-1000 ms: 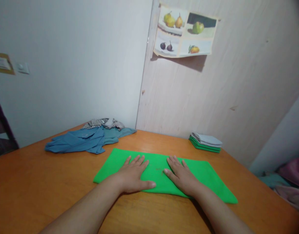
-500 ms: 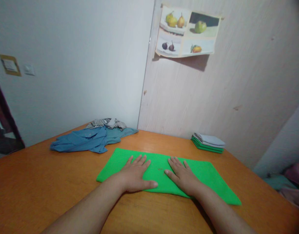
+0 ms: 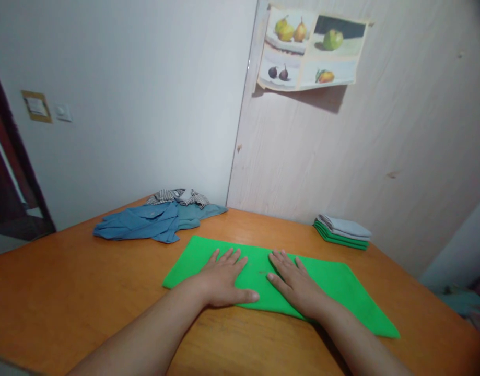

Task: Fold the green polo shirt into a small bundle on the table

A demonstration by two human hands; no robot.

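Observation:
A bright green cloth (image 3: pixel 334 287), folded into a long flat panel, lies across the table before me. My left hand (image 3: pixel 226 279) rests palm down on its left half, fingers spread and thumb pointing right along the near edge. On the middle-right part lies my right hand (image 3: pixel 296 287), also flat, with its fingers slightly apart and pointing away from me. Neither hand grips the cloth. A small dark mark shows on the fabric between the two hands.
Crumpled blue garments (image 3: pixel 145 222) and a striped cloth (image 3: pixel 177 196) lie at the back left of the wooden table (image 3: pixel 79 282). A neat stack of folded grey and green cloths (image 3: pixel 341 232) sits at the back right. Walls rise behind, with a fruit poster (image 3: pixel 310 49).
The camera view has turned slightly left, so everything appears shifted right. Both hands stay flat on the green cloth in nearly the same places.

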